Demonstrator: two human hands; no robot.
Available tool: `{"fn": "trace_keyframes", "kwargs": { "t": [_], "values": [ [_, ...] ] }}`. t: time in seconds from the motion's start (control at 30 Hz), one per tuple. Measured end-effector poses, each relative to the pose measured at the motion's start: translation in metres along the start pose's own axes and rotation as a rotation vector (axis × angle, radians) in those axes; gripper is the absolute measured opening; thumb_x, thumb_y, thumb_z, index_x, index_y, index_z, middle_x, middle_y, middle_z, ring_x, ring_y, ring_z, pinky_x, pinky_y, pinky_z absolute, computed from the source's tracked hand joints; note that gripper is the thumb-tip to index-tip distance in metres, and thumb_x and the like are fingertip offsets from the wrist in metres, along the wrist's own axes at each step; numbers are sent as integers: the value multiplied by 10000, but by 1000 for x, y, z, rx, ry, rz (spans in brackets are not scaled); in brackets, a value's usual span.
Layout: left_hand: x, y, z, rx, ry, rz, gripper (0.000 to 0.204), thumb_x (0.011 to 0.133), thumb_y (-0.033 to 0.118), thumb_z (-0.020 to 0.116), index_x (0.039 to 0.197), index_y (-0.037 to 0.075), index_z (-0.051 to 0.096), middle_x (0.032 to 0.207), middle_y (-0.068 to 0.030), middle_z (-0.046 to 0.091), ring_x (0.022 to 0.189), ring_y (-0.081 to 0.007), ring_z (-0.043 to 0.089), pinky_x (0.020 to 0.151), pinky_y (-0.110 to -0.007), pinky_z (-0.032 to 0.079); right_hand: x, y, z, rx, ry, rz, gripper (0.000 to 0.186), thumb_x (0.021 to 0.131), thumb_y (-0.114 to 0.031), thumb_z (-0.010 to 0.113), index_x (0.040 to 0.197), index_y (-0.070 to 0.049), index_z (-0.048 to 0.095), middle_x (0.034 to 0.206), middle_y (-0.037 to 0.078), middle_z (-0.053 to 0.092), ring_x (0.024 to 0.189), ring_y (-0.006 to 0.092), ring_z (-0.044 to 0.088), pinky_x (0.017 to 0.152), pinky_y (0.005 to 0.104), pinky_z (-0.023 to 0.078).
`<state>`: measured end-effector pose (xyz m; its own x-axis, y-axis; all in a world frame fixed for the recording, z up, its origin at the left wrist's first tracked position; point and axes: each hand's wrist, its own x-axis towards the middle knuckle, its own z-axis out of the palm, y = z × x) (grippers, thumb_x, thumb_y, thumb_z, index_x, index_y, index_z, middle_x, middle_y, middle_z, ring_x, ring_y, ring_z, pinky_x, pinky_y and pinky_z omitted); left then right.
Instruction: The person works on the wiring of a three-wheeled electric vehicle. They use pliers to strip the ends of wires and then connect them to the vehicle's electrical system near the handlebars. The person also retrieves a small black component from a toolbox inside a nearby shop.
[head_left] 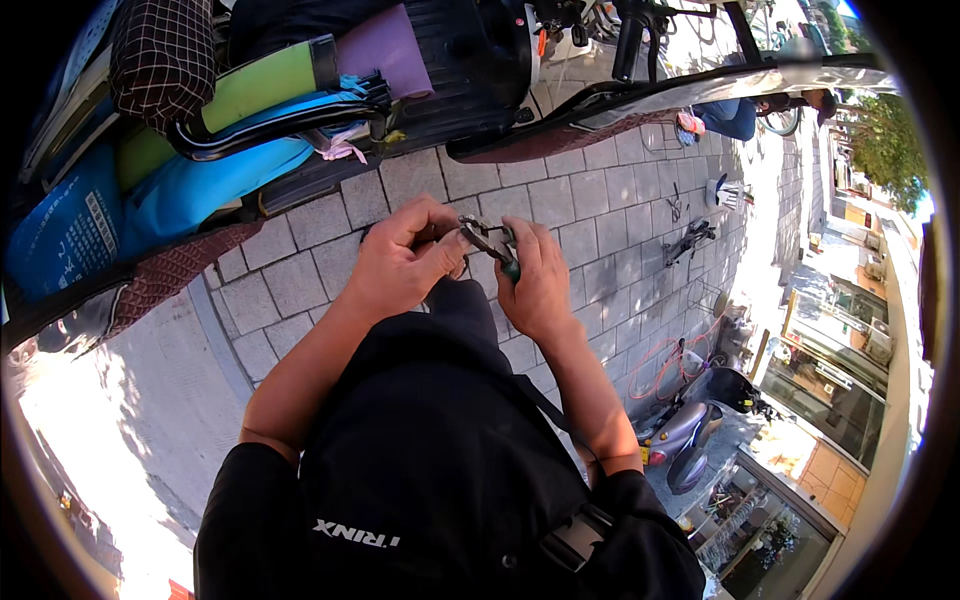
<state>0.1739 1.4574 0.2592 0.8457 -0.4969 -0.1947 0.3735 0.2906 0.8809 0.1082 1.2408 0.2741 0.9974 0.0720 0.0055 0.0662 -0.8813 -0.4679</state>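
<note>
Both my hands are raised close together in front of my body, above the grey paving. My right hand (540,278) is closed around pliers (484,238) with dark metal jaws and a green grip. The jaws point left, toward the fingertips of my left hand (402,262). That hand is closed in a pinch, thumb against fingers, right at the jaws. A small metal piece seems to lie between its fingertips, but the fingers hide most of it, so I cannot tell its kind.
Ahead to the left, an open vehicle carries a green rolled mat (262,84), a blue bag (195,200) and a checked bundle (165,60). Tools (690,240) and a white bucket (722,193) stand on the paving (600,215). A scooter (682,430) and orange hose (655,368) are right. A person (738,117) is beyond.
</note>
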Motion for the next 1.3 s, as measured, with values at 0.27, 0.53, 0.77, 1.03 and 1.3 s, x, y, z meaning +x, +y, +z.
{"fn": "trace_keyframes", "kwargs": {
  "t": [0.27,0.53,0.77,1.03,1.3],
  "values": [
    [-20,-2,43,112,-187,278,94,1007,44,715,1067,-13,670,981,-2,575,752,-39,465,643,-212,359,-57,-3,-57,-121,219,-83,634,799,10,721,1406,-27,542,1207,164,620,1069,371,624,910,468,521],
    [-46,-22,117,160,-356,386,89,1009,30,702,1079,5,653,1014,-24,598,849,-80,507,729,-228,404,-140,20,-91,-160,400,-119,756,695,35,717,1429,31,539,1171,148,632,1002,345,632,864,437,510],
    [-71,-47,169,32,-214,32,89,1036,110,714,1072,50,659,983,57,616,857,-13,510,741,-207,421,-195,47,-97,-1,332,58,595,756,-10,752,1334,-34,616,1132,160,644,969,348,651,834,447,527],
    [-77,-107,194,192,-20,-147,222,1026,207,731,1147,22,711,975,41,666,883,-50,557,777,-242,475,-231,79,-46,170,404,122,403,876,-133,746,1258,-53,644,992,193,702,797,432,699,665,495,566],
    [-83,-122,209,299,0,-159,183,1025,169,714,1144,30,719,1018,35,693,923,-52,582,816,-240,482,-253,105,-52,274,141,161,448,964,-128,632,1399,-39,572,1141,249,675,973,496,666,813,558,548]
  ]
}}
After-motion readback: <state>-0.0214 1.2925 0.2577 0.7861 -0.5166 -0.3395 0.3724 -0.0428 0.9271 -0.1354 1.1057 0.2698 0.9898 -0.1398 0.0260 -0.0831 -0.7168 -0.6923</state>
